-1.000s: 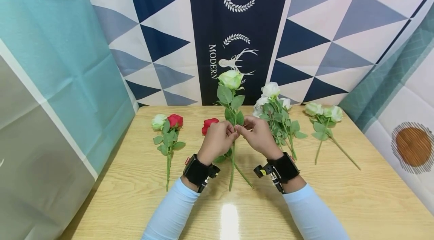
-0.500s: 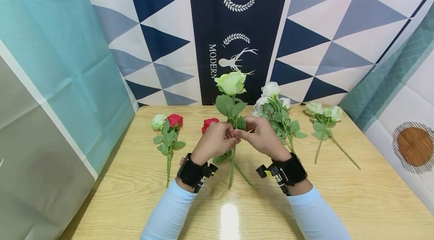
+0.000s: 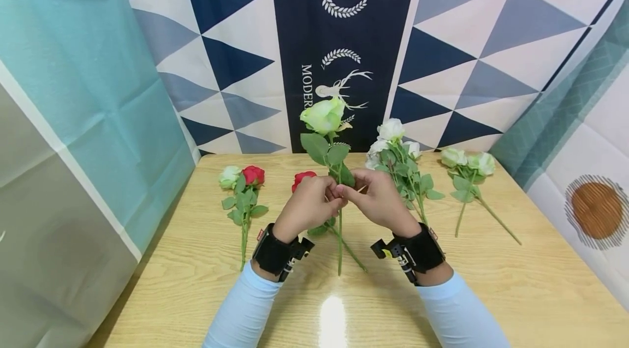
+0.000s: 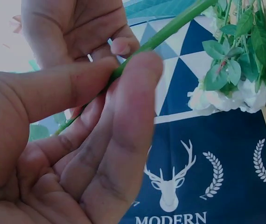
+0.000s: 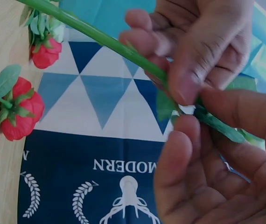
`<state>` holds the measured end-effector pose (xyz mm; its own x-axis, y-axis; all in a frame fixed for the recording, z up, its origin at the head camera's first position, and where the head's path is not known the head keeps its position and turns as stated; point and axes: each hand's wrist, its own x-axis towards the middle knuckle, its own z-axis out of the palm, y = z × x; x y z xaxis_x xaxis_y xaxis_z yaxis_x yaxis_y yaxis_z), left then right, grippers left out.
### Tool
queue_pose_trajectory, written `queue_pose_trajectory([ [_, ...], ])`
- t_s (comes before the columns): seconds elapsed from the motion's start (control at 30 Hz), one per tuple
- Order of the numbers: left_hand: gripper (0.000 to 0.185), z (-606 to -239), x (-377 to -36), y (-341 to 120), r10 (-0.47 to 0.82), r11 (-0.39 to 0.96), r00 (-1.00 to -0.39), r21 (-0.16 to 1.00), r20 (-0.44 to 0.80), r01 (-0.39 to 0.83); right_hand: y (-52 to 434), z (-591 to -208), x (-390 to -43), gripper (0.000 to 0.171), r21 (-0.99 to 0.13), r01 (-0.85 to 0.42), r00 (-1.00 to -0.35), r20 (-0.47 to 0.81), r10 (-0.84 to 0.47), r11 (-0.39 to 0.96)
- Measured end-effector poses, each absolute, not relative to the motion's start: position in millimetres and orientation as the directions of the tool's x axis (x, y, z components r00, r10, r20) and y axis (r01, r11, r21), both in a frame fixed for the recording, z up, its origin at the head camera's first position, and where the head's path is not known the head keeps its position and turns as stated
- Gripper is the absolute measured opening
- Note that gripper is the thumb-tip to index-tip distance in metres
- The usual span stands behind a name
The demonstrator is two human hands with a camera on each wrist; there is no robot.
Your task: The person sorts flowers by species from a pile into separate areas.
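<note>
Head cam overhead; wrist cams close, shared stem [image 3: 339, 239].

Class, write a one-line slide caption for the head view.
Both hands pinch an upright pale green rose above a wooden table.

My left hand [image 3: 308, 203] and my right hand [image 3: 378, 199] cover the middle part of the pale green rose's stem [image 3: 339, 244], so I cannot see where exactly my fingers pinch it. At 10 o'clock from my left hand, the red rose [image 3: 302, 179] shows only its head; its stem is hidden. The banner's word [image 3: 307, 86] is cut by the rose leaves. In the wrist views my fingers are blurred.
</note>
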<state>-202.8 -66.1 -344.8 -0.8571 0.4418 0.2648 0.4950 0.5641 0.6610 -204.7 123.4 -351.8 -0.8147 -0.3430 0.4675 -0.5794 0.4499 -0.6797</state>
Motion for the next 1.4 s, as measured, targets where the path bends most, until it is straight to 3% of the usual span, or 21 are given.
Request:
queue_pose_trajectory([
  [0.23,0.016,-344,-203,-64,0.422,0.484,-0.859,0.73,0.289,0.483,134,-346,-205,0.01,-0.664,-0.588,-0.806,0.531,-0.262,0.462],
  [0.47,0.019,-339,-208,-79,0.389,0.444,-0.853,0.741,0.348,0.504,170,-331,-210,0.023,-0.712,-0.48,-0.861,0.493,-0.121,0.513],
  [0.67,0.018,-333,-217,-107,0.293,0.458,-0.879,0.752,0.376,0.474,217,-325,-217,0.036,-0.718,-0.373,-0.873,0.486,0.04,0.588],
  [0.83,0.018,-331,-221,-132,0.219,0.486,-0.897,0.754,0.383,0.441,259,-332,-222,0.043,-0.712,-0.294,-0.873,0.472,0.124,0.637],
  [1.07,0.02,-330,-223,-148,0.181,0.465,-0.901,0.772,0.395,0.432,298,-345,-225,0.041,-0.653,-0.141,-0.832,0.485,0.268,0.744],
  [1.4,0.019,-332,-226,-149,0.196,0.467,-0.906,0.777,0.375,0.423,332,-375,-242,0.046,-0.693,0.066,-0.837,0.354,0.418,0.718],
])
